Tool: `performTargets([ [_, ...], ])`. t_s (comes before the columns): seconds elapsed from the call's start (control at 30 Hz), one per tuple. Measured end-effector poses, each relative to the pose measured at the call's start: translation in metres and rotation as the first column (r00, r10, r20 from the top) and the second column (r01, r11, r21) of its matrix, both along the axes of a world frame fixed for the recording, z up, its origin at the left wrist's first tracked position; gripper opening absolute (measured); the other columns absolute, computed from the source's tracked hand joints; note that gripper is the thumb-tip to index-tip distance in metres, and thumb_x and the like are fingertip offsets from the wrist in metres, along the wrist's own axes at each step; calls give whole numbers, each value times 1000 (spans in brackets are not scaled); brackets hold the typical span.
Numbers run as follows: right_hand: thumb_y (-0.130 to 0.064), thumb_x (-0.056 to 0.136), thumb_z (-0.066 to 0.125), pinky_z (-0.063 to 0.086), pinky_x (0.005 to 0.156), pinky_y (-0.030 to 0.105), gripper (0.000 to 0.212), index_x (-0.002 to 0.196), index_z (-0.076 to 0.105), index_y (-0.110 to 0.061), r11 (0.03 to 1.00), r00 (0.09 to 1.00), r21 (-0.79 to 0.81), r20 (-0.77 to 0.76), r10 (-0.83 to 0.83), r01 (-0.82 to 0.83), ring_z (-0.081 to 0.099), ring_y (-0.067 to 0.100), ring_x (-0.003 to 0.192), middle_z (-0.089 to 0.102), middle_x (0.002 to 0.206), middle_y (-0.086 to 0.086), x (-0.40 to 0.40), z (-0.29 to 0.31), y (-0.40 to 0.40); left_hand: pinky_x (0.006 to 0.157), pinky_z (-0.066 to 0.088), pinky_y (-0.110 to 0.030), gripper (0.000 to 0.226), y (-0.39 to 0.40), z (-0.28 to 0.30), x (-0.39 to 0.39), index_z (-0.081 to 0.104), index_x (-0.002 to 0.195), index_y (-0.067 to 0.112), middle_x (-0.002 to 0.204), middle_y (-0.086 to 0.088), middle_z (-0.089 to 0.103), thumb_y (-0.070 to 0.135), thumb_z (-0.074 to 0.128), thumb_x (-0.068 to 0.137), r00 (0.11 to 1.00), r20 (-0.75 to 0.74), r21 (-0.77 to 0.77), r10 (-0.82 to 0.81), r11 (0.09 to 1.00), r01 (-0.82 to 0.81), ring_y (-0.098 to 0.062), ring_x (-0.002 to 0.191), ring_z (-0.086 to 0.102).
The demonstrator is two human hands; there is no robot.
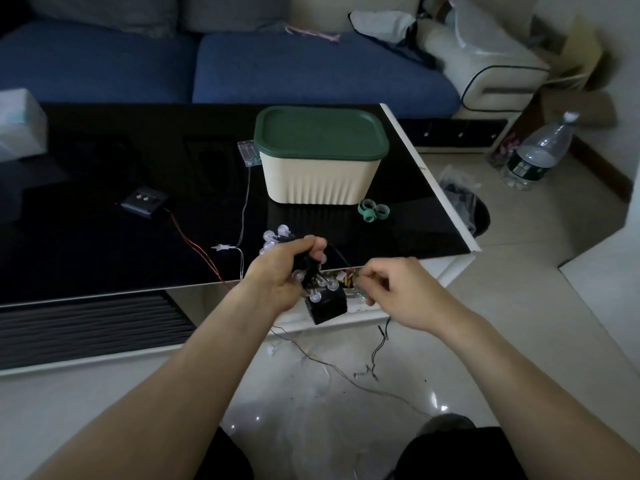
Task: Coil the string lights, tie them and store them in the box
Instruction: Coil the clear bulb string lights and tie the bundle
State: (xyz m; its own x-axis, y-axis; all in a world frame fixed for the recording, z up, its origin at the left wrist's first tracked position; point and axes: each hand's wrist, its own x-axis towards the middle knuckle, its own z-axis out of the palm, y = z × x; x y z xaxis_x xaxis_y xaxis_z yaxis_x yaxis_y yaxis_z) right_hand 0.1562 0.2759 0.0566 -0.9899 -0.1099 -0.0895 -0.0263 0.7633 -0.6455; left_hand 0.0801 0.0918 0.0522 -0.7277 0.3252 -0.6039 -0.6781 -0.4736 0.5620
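Lights: we hold a bundle of string lights in front of us, over the near edge of the table; clear round bulbs stick out above and below our left hand, and a small black block hangs at the bottom of the bundle.
Left hand: our left hand grips the dark coiled wires, fingers curled round them, thumb on top.
Right hand: our right hand sits just beside the bundle, fingertips pinched on something small at its right side; we cannot tell what it is.
Loose wire: thin wire trails from the bundle down onto the floor between our knees.
Box: the cream box with a green lid stands on the table beyond our hands, lid on.
Ties: green ties lie on the table just in front of the box, toward its right corner.
Second string: a clear battery case lies touching the box's left side; its thin wire runs toward us to a small star light.
Other table items: a dark flat module with red wires lies well to the left.
Surroundings: a blue sofa stands behind the table; a plastic bottle stands on the floor to the right.
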Motion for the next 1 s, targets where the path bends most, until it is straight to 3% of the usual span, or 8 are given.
performTargets([
  [0.07,-23,99,59,45,53,28,17,84,67,-27,995,997,64,-12,75,-74,57,8,53,66,68,-5,2,0,-6,90,48,-26,15,3,-4,2,72,82,1,76,-7,72,5,62,92,997,-79,-77,-24,997,18,-13,69,60],
  [0.2,-21,98,59,43,54,32,16,87,71,-20,971,981,143,-21,195,-190,54,13,55,60,65,-4,1,3,-9,68,55,-28,16,15,-6,13,65,102,-6,81,-13,67,7,62,92,952,-245,-131,-182,979,153,-20,77,63],
  [0.33,-20,97,56,42,57,26,21,84,70,-13,934,958,212,83,276,-287,53,8,63,55,71,-12,-2,5,-3,87,56,-46,22,33,-5,32,73,90,-4,88,-17,75,17,70,90,910,-351,-456,-222,889,41,-34,92,72],
  [0.47,-22,93,63,54,63,31,17,79,71,-18,950,956,134,127,266,-282,63,10,67,69,76,-4,1,10,2,79,50,-53,56,31,-7,43,65,94,-14,94,-38,64,36,76,73,867,-376,-550,-327,832,75,-47,78,64],
  [0.6,-24,84,79,59,67,24,4,83,79,-20,979,976,-27,70,206,-204,69,1,66,75,73,-7,1,26,10,69,50,-39,38,34,-7,57,71,88,1,84,-20,68,36,60,95,852,-298,-517,-431,823,235,-33,74,65],
  [0.7,-26,73,89,60,67,28,18,74,73,-20,987,990,-92,32,136,-132,69,1,61,72,65,-8,2,36,10,66,44,-37,44,35,-2,59,70,90,6,81,-24,60,44,50,99,843,-252,-362,-475,854,374,-27,65,59],
  [0.83,-40,61,94,59,62,35,34,65,65,-21,996,997,-84,-71,-6,0,67,7,57,69,60,-5,3,39,12,55,46,-19,51,29,14,55,67,95,-3,72,-20,58,45,52,95,750,-350,-366,-561,819,442,-19,59,56],
  [1.0,-29,68,90,54,68,42,31,71,63,-16,969,986,-247,163,26,15,64,14,61,70,64,2,1,31,24,65,49,-23,38,16,19,52,65,100,-13,67,-14,58,24,68,89,649,-432,-373,-626,779,504,-19,65,57],
])
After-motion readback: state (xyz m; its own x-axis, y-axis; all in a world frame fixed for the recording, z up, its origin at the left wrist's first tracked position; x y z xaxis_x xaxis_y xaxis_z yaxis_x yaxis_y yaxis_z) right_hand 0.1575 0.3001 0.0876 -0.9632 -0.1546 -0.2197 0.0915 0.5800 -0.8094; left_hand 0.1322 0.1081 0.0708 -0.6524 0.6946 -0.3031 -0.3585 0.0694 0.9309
